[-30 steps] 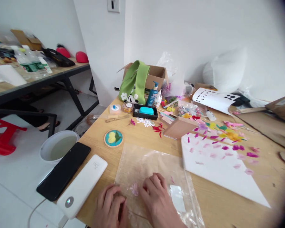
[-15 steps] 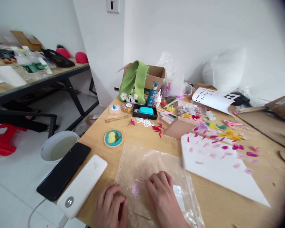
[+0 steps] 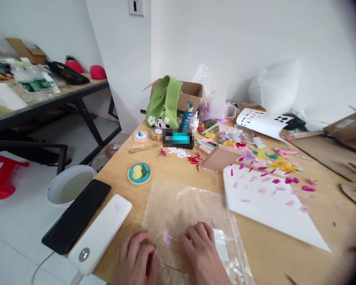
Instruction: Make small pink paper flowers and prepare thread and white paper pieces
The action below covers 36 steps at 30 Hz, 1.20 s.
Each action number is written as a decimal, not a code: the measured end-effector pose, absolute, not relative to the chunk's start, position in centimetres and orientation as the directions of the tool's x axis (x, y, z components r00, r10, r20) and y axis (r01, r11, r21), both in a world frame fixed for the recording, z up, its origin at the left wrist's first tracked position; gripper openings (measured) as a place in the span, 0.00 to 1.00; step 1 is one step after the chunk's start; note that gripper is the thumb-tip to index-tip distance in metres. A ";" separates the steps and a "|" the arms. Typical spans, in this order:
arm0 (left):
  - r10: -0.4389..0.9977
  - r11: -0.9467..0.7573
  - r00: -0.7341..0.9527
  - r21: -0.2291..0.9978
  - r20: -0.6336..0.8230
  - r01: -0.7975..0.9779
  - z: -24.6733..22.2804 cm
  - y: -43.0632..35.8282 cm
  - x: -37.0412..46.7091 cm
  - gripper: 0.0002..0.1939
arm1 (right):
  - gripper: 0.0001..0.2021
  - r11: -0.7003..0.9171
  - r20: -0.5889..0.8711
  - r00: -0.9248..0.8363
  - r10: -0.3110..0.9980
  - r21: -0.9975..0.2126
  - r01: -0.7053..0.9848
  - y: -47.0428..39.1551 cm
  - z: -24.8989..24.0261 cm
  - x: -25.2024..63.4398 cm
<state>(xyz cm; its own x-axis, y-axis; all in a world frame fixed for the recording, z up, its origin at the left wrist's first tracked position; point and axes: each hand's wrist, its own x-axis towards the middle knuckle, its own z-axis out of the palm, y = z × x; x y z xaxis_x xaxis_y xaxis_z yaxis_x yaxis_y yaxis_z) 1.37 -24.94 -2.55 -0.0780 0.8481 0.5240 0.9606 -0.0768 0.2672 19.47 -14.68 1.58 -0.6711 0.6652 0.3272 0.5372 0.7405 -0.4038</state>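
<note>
A clear plastic bag (image 3: 195, 198) lies flat on the wooden table, under my hands. My left hand (image 3: 136, 257) rests at its left edge, fingers curled in; whatever they hold is hidden. My right hand (image 3: 203, 253) is closed and pressed down on the bag, fingertips bent under and out of sight. Between the two hands runs a thin dark strand (image 3: 174, 269), perhaps a wire or stem. A small light-purple flower piece (image 3: 166, 236) lies between them, and a tiny purple petal (image 3: 213, 222) is just past my right fingertips. A whitish rectangle (image 3: 221, 245) shows beside my right hand.
Left are a black phone (image 3: 77, 215) and a white power bank (image 3: 102, 235). Loose petals (image 3: 275, 181) cover a white sheet (image 3: 273, 217) at right. A round lemon-like decorated disc (image 3: 139, 173), a wooden block (image 3: 221, 157) and a blue pump bottle (image 3: 186, 116) stand farther back.
The view has shifted slightly. My right hand sits a little lower against the bag, and a tiny purple petal now shows beyond its fingertips. My left hand looks nearly unchanged.
</note>
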 end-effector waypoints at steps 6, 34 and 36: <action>0.847 -0.073 -0.092 0.285 0.524 0.956 -2.6 -25.0 1.4 0.04 | 0.10 0.718 0.360 -0.632 0.687 -0.471 0.512 -14.6 2.1 19.8; 0.853 -0.064 -0.108 0.307 0.510 0.950 -2.3 -25.2 1.7 0.04 | 0.09 0.853 0.239 -0.838 0.490 -0.330 0.405 -12.4 2.9 19.3; 0.854 -0.061 -0.108 0.303 0.509 0.951 -2.2 -25.2 1.7 0.04 | 0.09 0.862 0.219 -0.850 0.479 -0.303 0.407 -12.4 2.8 19.2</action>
<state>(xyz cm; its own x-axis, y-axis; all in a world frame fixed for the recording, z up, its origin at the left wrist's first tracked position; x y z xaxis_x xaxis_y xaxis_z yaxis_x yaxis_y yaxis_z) 1.66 -25.20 -2.24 -0.1079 0.8538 0.5093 0.9511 -0.0606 0.3030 19.19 -12.42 2.85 -0.8504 0.4787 0.2186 0.4071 0.8616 -0.3031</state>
